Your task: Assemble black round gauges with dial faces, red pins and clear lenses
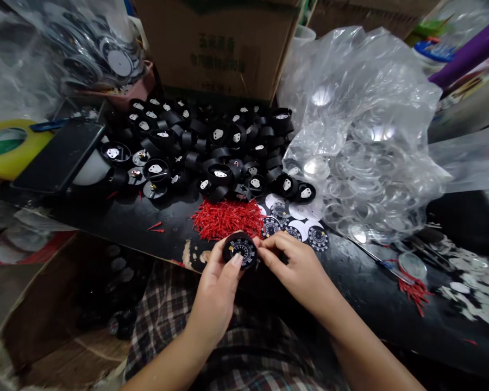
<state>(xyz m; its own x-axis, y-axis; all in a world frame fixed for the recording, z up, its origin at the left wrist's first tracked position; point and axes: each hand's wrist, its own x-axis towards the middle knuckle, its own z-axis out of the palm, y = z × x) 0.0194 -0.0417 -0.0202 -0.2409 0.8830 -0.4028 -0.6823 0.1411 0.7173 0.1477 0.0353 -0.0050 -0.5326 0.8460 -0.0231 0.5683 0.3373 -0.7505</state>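
My left hand (pixel 217 285) is closed around a small round gauge (pixel 248 248) with a black case and a black dial marked in white. Its thumb presses on the dial face. At the gauge's right edge, the thumb and fingers of my right hand (pixel 296 265) are pinched together; whatever is between them is too small to make out. Just beyond the gauge lies a heap of small red pointers (pixel 224 217). Printed black dial discs (pixel 318 237) and white ones lie to its right. Several black round cases (pixel 218 172) with metal parts inside are massed behind.
A plastic bag (pixel 362 108) spills clear round covers at the right. Tweezers (pixel 381 259) lie near more red pointers (pixel 416 293) and white pieces (pixel 472 282). A phone (pixel 59 157) and yellow tape roll (pixel 20 149) sit left. A cardboard box (pixel 212 49) stands behind; an open carton (pixel 32 326) is below left.
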